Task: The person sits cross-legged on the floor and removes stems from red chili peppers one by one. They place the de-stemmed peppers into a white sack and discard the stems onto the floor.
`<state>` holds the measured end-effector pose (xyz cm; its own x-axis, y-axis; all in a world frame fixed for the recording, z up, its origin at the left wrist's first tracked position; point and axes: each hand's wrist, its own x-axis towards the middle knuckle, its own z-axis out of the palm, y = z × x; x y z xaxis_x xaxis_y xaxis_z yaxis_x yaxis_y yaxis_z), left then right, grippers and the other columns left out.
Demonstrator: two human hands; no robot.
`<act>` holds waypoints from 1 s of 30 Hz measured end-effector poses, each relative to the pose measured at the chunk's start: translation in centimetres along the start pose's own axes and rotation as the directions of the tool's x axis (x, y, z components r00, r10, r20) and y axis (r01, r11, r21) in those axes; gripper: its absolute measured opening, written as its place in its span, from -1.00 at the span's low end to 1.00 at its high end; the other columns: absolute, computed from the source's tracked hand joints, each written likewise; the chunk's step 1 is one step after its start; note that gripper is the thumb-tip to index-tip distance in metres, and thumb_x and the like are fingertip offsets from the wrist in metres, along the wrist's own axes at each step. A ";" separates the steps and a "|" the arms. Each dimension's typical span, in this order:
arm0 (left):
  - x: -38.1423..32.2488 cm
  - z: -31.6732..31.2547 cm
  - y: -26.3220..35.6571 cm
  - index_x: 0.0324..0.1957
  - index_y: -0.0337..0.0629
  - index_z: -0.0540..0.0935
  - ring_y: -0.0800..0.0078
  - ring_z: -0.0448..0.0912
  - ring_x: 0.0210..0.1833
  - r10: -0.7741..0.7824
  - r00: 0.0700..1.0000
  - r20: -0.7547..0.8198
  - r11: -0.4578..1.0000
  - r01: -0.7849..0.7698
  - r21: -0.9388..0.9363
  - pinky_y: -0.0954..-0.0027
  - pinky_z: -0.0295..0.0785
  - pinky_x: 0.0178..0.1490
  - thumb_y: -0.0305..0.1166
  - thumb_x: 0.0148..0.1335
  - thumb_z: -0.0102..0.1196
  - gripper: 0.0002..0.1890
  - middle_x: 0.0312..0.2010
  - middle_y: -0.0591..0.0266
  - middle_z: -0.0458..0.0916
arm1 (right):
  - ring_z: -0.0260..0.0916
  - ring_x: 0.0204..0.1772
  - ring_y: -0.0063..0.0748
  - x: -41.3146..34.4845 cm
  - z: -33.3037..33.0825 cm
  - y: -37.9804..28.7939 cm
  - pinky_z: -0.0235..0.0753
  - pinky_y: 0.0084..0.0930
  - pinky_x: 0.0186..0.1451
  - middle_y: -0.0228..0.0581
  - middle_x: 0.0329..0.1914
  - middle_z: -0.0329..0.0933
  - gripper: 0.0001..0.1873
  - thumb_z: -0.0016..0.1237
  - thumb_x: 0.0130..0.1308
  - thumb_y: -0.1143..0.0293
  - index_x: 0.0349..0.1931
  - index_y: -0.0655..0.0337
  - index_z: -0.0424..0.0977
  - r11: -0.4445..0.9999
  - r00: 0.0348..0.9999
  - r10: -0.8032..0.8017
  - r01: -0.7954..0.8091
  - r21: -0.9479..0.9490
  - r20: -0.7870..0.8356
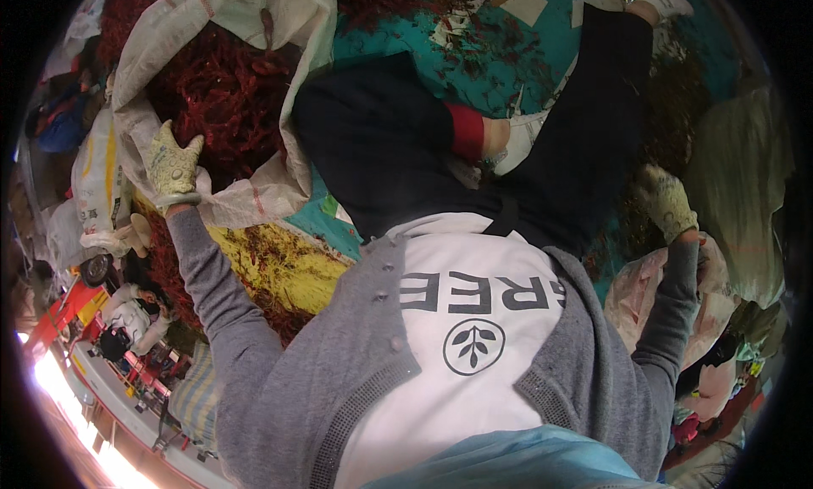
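My left hand (174,162), in a pale textured work glove, is at the near left rim of a white woven sack (238,203). Its fingers are spread and nothing shows in them; whether the palm touches the cloth is unclear. Red dried pods (222,101), which look like chillies, fill the sack's wide mouth. On the other side, my right hand (664,200) wears a similar glove and is blurred. It hangs beside a heap of brownish-green stems (673,117), above a pinkish plastic bag (635,292). Its fingers are too unclear to tell what they hold.
My dark-trousered legs (470,152) spread over a teal ground sheet (394,44) strewn with plant bits. Yellow sheeting (279,267) with stems lies at left. A tall translucent sack (737,190) stands at right. Another person (136,317) sits at lower left near a red vehicle.
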<state>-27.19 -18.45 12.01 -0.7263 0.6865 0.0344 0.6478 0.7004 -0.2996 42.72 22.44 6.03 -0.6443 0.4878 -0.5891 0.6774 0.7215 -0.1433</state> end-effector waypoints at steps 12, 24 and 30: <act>10.9 12.5 35.1 0.30 0.07 0.43 0.09 0.35 0.35 0.674 0.731 -0.107 0.722 -0.683 -0.114 0.03 0.27 0.36 -0.35 0.27 0.11 -0.48 0.23 0.11 0.45 | 0.55 -0.06 -0.02 18.3 -0.9 -18.1 0.54 -0.19 -0.02 -0.11 -0.14 0.59 -0.83 -0.01 0.38 0.34 -0.12 0.19 0.53 0.704 0.803 -0.436 0.585 0.402 -0.407; 14.5 17.2 37.6 0.29 0.03 0.46 0.09 0.47 0.24 0.684 0.729 0.003 0.727 -0.682 -0.082 -0.01 0.33 0.25 -0.29 0.26 0.13 -0.48 0.19 0.12 0.52 | 0.54 -0.03 -0.01 20.3 3.1 -19.1 0.52 -0.20 0.02 -0.11 -0.13 0.59 -0.78 -0.08 0.40 0.32 -0.09 0.20 0.54 0.622 0.828 -0.407 0.560 0.547 -0.385; 12.6 12.1 37.4 0.16 -0.10 0.58 0.11 0.56 0.13 0.611 0.790 0.046 0.745 -0.555 -0.369 0.06 0.42 0.20 -0.27 0.22 0.15 -0.56 0.01 0.03 0.64 | 0.57 -0.06 -0.08 19.6 2.6 -20.3 0.56 -0.26 0.00 -0.15 -0.14 0.61 -0.82 -0.04 0.41 0.35 -0.10 0.20 0.54 0.542 0.826 -0.353 0.564 0.623 -0.441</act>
<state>-14.85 14.02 -10.31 -0.1883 0.9615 -0.2002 0.9710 0.2128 0.1090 17.22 16.05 -4.72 -0.9272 0.3648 -0.0853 0.2249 0.3601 -0.9054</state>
